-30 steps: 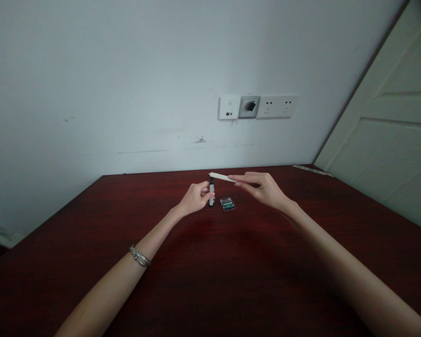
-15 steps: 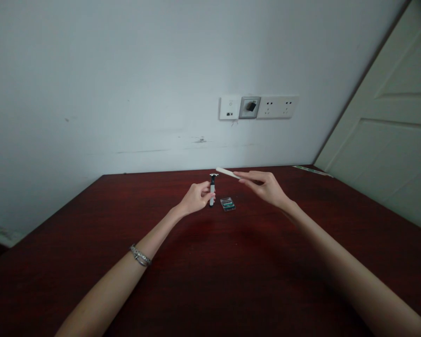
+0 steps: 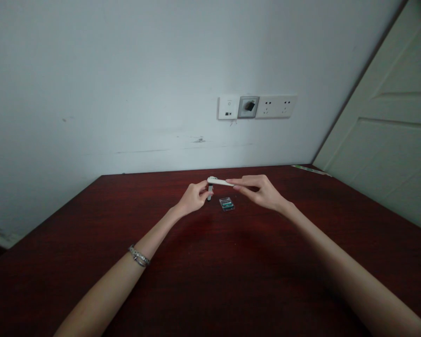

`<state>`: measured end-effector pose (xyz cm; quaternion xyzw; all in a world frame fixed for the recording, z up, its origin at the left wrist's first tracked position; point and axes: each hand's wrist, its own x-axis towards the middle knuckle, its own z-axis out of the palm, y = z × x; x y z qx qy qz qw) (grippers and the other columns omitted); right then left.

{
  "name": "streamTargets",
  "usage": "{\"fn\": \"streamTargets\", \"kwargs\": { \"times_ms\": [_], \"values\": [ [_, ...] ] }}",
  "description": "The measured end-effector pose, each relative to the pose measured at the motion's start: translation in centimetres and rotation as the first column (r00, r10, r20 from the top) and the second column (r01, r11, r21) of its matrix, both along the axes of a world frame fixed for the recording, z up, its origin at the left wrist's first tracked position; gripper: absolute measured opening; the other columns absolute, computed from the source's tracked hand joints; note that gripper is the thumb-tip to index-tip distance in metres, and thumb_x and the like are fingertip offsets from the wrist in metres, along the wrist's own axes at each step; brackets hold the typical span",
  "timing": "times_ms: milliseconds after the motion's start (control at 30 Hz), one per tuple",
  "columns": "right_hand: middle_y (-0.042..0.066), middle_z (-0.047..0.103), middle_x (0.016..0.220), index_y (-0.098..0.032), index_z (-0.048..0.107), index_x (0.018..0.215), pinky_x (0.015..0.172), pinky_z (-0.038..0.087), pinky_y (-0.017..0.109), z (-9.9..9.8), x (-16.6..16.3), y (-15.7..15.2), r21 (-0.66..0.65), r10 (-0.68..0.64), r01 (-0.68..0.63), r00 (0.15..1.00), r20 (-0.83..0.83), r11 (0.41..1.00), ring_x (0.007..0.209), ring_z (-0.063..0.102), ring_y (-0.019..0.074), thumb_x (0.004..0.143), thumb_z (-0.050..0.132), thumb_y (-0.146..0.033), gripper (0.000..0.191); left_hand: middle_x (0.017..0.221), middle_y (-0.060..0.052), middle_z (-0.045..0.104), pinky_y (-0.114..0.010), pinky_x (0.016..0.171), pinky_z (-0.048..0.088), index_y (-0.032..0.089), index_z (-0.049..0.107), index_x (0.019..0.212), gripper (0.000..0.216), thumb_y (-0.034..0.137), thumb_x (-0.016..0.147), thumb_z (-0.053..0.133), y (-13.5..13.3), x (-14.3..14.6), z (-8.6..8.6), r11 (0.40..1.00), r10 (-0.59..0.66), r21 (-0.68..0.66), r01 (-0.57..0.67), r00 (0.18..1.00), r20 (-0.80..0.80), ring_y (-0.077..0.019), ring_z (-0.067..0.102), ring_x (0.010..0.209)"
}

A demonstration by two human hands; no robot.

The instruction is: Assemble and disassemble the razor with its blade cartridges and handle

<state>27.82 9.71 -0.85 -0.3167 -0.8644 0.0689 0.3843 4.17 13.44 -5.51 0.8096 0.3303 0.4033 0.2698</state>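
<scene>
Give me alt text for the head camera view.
The left hand holds a razor upright over a dark red table, while the right hand holds a white strip at its top. A small clear case lies beside them.

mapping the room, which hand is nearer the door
Right. The right hand lies on the door's side; the left hand is farther off, beyond the case.

A matt white plastic strip [image 3: 220, 182] is pinched in the right hand [image 3: 261, 193], a plastic razor handle [image 3: 209, 193] in the left hand [image 3: 192, 199]. Below both grips, a clear glossy plastic case [image 3: 227, 203] is seen on the polished wood table [image 3: 231, 271].
</scene>
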Motion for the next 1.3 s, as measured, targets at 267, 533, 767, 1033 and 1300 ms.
{"fn": "streamTargets", "kwargs": {
  "times_ms": [267, 533, 767, 1033, 1300],
  "values": [
    [0.004, 0.069, 0.080, -0.026, 0.062, 0.116, 0.059, 0.042, 0.027, 0.7, 0.6, -0.2, 0.076, -0.093, 0.085, 0.990, 0.108, 0.993, 0.061, 0.056, 0.0135, 0.088, 0.047, -0.032, 0.032, 0.071, -0.003, 0.063, -0.024, 0.064, 0.048, 0.013, 0.055, 0.081, 0.007, 0.020, 0.080, 0.051, 0.1, -0.1, -0.3, 1.000, 0.013, 0.018, -0.012, 0.999, -0.051, -0.0122, 0.060, 0.063],
    [0.004, 0.071, 0.089, -0.025, 0.063, 0.115, 0.062, 0.045, 0.028, 1.1, 0.7, -0.2, 0.037, -0.039, 0.037, 0.998, 0.057, 0.999, 0.068, 0.061, 0.0148, 0.087, 0.049, -0.031, 0.032, 0.072, -0.003, 0.063, -0.024, 0.063, 0.049, 0.013, 0.056, 0.082, 0.008, 0.020, 0.080, 0.052, 0.0, -0.1, -0.3, 1.000, 0.010, 0.019, -0.009, 0.999, -0.052, -0.0125, 0.060, 0.063],
    [0.003, 0.071, 0.089, -0.028, 0.062, 0.115, 0.063, 0.045, 0.028, 0.8, 0.7, -0.3, 0.088, -0.145, 0.144, 0.989, -0.003, 0.986, 0.067, 0.061, 0.0149, 0.087, 0.048, -0.033, 0.032, 0.074, -0.004, 0.065, -0.026, 0.066, 0.050, 0.013, 0.057, 0.082, 0.008, 0.021, 0.079, 0.054, 0.1, -0.1, -0.4, 1.000, 0.025, -0.008, -0.025, 0.999, -0.021, -0.0143, 0.063, 0.066],
    [0.001, 0.062, 0.072, -0.033, 0.060, 0.117, 0.054, 0.036, 0.025, 0.7, 1.0, -0.2, 0.201, -0.267, 0.234, 0.951, 0.155, 0.951, 0.055, 0.049, 0.0113, 0.089, 0.045, -0.033, 0.033, 0.077, -0.004, 0.066, -0.028, 0.069, 0.053, 0.014, 0.056, 0.083, 0.010, 0.022, 0.078, 0.057, 0.0, 0.1, -0.3, 0.998, 0.018, -0.068, -0.016, 0.999, 0.028, -0.0161, 0.065, 0.070],
    [0.002, 0.062, 0.075, -0.033, 0.062, 0.115, 0.054, 0.035, 0.024, 0.9, 0.8, -0.3, 0.207, -0.248, 0.208, 0.950, 0.190, 0.956, 0.060, 0.052, 0.0121, 0.089, 0.046, -0.033, 0.031, 0.071, -0.003, 0.065, -0.028, 0.064, 0.053, 0.013, 0.056, 0.086, 0.012, 0.023, 0.079, 0.056, -0.1, 0.0, -0.1, 0.997, 0.008, -0.082, -0.007, 1.000, 0.016, -0.0166, 0.065, 0.064]
  ]
}}
